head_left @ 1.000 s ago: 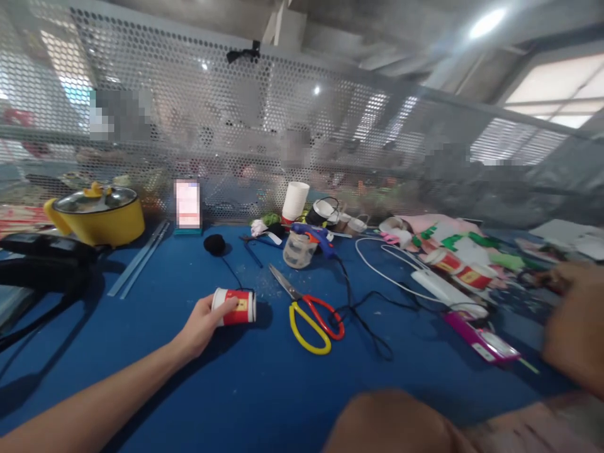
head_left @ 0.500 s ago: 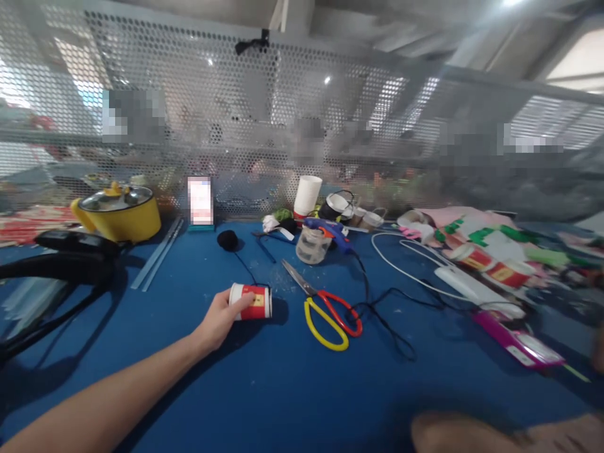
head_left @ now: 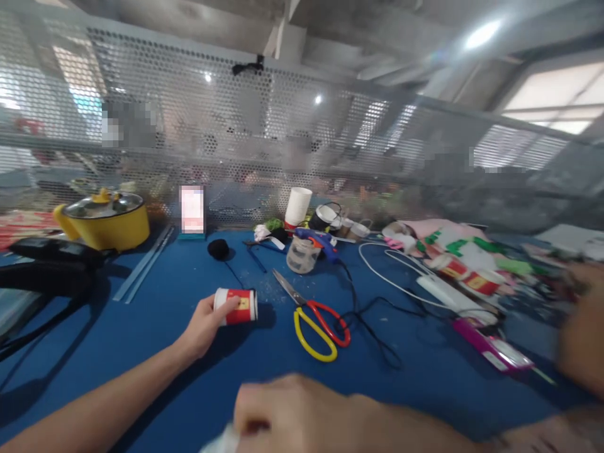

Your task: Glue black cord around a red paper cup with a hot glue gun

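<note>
Around a red-and-white paper cup (head_left: pixel 248 301), lying on its side, my left hand (head_left: pixel 202 324) is closed, thumb on its yellow label. A dark yarn runs from the cup's far side to a small black ball of yarn (head_left: pixel 218 249). My right hand (head_left: pixel 292 409), blurred and close to the camera at the bottom, has its fingers curled. Something whitish (head_left: pixel 225 441) shows by its fingers, too cut off to make out. Right of the cup lie open scissors (head_left: pixel 302 302) with one yellow and one red handle.
A glue gun (head_left: pixel 316 239) rests on a clear tub (head_left: pixel 302 257). Stacked paper cups (head_left: pixel 298 206), a propped phone (head_left: pixel 192 211) and a yellow pot (head_left: pixel 111 220) stand at the back. A white power strip (head_left: pixel 443 292), cables and a purple packet (head_left: pixel 491 346) lie at right.
My right hand has come from the lower right to the bottom middle, fingers curled. My left hand still grips the cup. The view has shifted slightly up and to the right.
</note>
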### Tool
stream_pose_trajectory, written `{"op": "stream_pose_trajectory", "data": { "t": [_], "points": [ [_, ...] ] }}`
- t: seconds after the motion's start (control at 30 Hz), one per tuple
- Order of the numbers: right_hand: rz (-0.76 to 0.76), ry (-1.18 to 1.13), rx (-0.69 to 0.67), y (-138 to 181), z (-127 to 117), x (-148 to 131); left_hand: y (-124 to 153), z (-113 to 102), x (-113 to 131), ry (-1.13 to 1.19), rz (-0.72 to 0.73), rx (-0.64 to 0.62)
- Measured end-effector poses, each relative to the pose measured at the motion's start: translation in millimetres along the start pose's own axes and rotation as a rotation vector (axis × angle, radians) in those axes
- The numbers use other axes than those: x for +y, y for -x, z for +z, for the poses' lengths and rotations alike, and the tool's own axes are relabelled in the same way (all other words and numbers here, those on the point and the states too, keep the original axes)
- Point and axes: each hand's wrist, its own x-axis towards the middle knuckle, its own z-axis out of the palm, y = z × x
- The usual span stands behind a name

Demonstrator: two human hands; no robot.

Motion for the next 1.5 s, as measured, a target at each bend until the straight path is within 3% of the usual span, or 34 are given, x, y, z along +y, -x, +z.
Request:
{"op": "stream_pose_trajectory", "data": {
  "t": [0.07,0.17,0.27,0.47,0.63,0.83,1.03,1.13,1.27,1.37,1.5],
  "points": [
    [0.115,0.036,0.051,-2,-16,-8,-5,-1,4,0.005,0.022,0.004],
    [0.303,0.089,0.012,1,-33,-7,-9,0,8,0.019,0.045,0.025],
    [0.372,0.003,0.020,11,-47,7,-9,1,9,0.027,0.050,0.039],
    [0.608,-0.100,0.438,5,-68,42,-3,8,12,0.000,0.058,0.015],
    [0.563,-0.267,0.530,-16,-69,61,-1,19,21,-0.084,0.108,-0.034],
    [0.436,-0.333,0.649,-23,-74,60,-5,27,43,-0.125,0.212,-0.075],
    [0.402,-0.338,0.610,-25,-74,53,-10,16,62,-0.064,-0.075,-0.259],
    [0.392,-0.353,0.588,-25,-71,53,-12,12,59,-0.040,-0.149,-0.272],
    [0.416,-0.404,0.632,-22,-71,59,-12,11,49,-0.118,0.012,-0.165],
    [0.427,-0.504,0.728,-20,-72,66,-8,13,46,-0.259,0.147,-0.212],
    [0.415,-0.723,0.755,-22,-69,73,-4,14,47,-0.366,0.256,-0.319]
  ]
}}
